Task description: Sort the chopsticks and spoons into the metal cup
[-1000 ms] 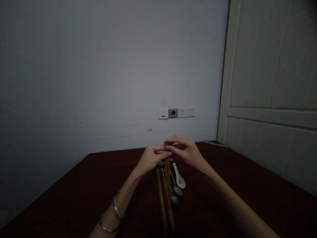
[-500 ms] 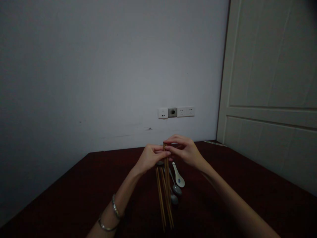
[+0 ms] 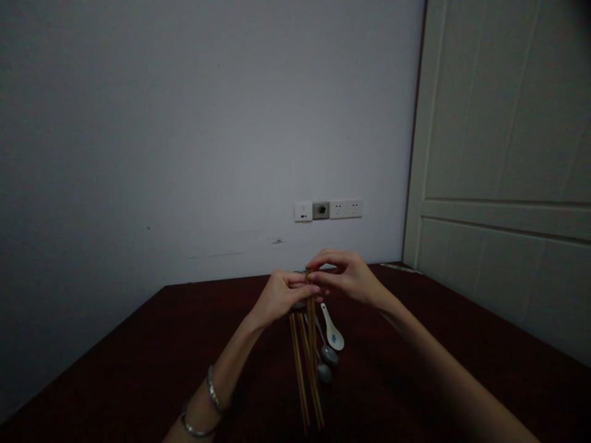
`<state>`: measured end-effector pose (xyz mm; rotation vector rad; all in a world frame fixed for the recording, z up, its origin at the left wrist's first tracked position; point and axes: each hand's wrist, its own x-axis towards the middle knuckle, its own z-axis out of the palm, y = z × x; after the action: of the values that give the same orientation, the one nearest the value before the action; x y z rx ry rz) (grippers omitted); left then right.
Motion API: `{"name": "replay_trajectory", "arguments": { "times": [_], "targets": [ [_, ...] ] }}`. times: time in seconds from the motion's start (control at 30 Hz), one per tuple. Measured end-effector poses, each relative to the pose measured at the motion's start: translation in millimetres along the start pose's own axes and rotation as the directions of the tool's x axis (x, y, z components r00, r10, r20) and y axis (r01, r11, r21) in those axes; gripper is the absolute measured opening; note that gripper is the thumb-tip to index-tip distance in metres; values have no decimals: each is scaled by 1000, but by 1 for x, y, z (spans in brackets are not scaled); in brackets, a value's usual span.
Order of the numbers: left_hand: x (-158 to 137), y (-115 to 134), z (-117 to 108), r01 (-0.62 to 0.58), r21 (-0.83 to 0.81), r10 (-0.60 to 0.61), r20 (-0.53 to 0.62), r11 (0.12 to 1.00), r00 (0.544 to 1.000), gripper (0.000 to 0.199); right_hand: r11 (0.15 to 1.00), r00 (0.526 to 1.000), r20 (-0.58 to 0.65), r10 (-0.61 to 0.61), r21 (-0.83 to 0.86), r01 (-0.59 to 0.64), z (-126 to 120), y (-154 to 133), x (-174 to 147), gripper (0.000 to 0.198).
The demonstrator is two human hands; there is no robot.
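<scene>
Both of my hands meet over the table at the top end of a pair of wooden chopsticks (image 3: pixel 312 329). My left hand (image 3: pixel 282 297) pinches them just below the top, thumb in front. The fingertips of my right hand (image 3: pixel 344 275) close on their upper tips. The held pair points down toward me. Under and beside it lie more chopsticks (image 3: pixel 299 369) on the dark red table (image 3: pixel 207 344). To the right are two metal spoons (image 3: pixel 329 355), their handles partly covered by the chopsticks, and a white spoon (image 3: pixel 334 335) with a blue mark.
A grey metal thing (image 3: pixel 299 304) shows partly behind my left hand; its shape is hidden. The pale wall (image 3: pixel 231 154) with sockets (image 3: pixel 346 208) stands behind the table. A panelled door (image 3: pixel 503 123) rises at the right.
Both hands keep their grip at the top of the chopsticks, with only a slight shift of the fingers. The spoons and the other chopsticks stay in place.
</scene>
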<state>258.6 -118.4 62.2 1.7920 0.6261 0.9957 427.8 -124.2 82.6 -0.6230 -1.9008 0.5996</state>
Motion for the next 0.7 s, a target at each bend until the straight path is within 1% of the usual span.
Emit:
{"name": "replay_trajectory", "arguments": {
  "times": [0.07,0.13,0.2,0.27,0.43,0.57,0.7],
  "targets": [
    [-1,3,1,-20,19,20,-8,1000,1000,26,994,998,-22,60,90,-58,3,0,-2,23],
    [-2,7,2,-41,30,41,-10,999,999,27,978,990,-71,125,179,-111,7,0,-6,29],
    [-4,11,3,-56,37,56,-2,998,998,26,967,981,-115,157,220,-129,11,0,-9,26],
    [-6,16,4,-66,48,65,11,997,998,24,967,978,-137,156,223,-123,14,-1,-11,22],
    [-10,27,4,-74,90,74,2,993,997,22,964,974,-159,160,239,-119,18,-9,-10,20],
    [-15,33,4,-37,100,40,-35,994,999,21,977,965,-213,150,182,-111,20,-13,-9,21],
    [-18,38,6,-4,119,13,-75,993,997,20,978,960,-235,154,173,-115,21,-15,-8,21]
  ]
}}
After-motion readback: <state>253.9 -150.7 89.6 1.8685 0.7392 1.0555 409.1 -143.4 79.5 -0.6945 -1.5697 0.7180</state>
